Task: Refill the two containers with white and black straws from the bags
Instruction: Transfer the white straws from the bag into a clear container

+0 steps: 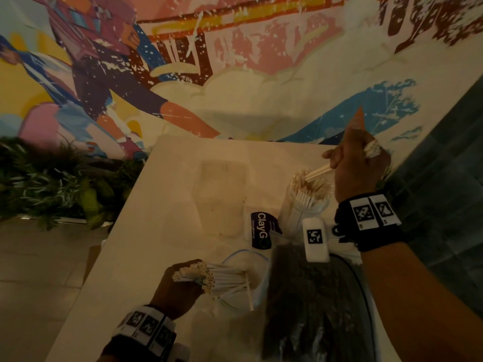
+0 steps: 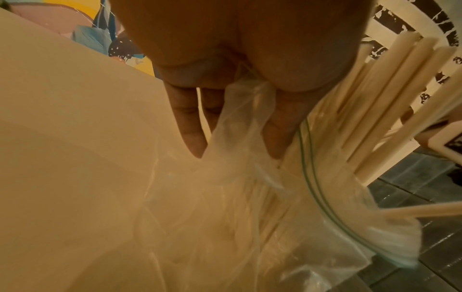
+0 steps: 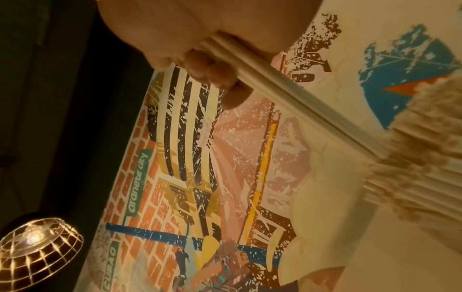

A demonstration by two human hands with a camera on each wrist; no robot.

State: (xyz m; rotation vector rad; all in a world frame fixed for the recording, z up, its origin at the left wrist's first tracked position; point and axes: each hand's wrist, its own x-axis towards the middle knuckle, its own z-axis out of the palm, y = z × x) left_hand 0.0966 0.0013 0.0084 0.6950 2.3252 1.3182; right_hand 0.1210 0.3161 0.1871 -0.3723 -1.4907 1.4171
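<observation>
- Right hand (image 1: 358, 163): fingers (image 3: 212, 77) curled tight round a few white straws (image 1: 317, 173); their lower ends slant down left into the packed straw tops.
- Those tops fill a clear container (image 1: 307, 205), standing upright at the far right of the bench (image 1: 146, 244), just below the right hand.
- Left hand (image 1: 177, 288): holds a thick bundle of white straws (image 1: 209, 278) at the near left, open straw ends pointing left past the hand.
- Left wrist view: fingers (image 2: 190, 130) reach down, fairly straight, with the thin plastic of a clear bag (image 2: 237, 122) pulled taut between them; straws (image 2: 390, 94) fan up beside the palm. Cannot tell from this view how the thumb sits on the bundle.
- The clear bag (image 1: 243, 280) lies open on the bench, right of the left hand, the bundle's far ends inside it; one straw lies loose across it.
- Bag of black straws (image 1: 313, 304): dark, flat on the near bench, right of the clear bag, below the right forearm.
- A dark label reading "ClayG" (image 1: 261, 229) sits between the container and the bags.
- A second clear container (image 1: 222, 199) stands mid-bench, left of the filled one; contents not discernible.
- Beyond: painted mural wall (image 1: 235, 61); green plants (image 1: 52, 184) left of the bench.
</observation>
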